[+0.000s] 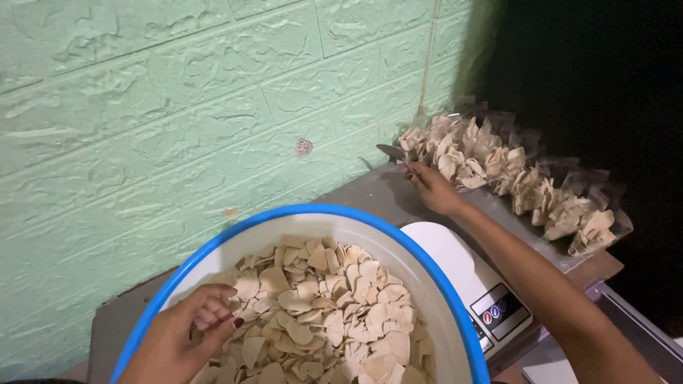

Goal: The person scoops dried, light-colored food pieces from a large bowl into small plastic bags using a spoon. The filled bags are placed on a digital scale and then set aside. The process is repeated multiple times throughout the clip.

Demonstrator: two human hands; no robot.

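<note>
The left hand's grip (203,323) curls loosely on the chips (320,313) in the blue-rimmed basin (427,263), while the right hand (432,186) pinches a clear bag (409,146) at one o'clock; fill with small handfuls, bag mouth wide.

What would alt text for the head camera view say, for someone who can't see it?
A person's left hand rests among pale, flat chips in a large white basin with a blue rim, while the right hand reaches to a row of clear bags filled with chips along a grey ledge. A white kitchen scale sits beside the basin, under a green wall.
</note>
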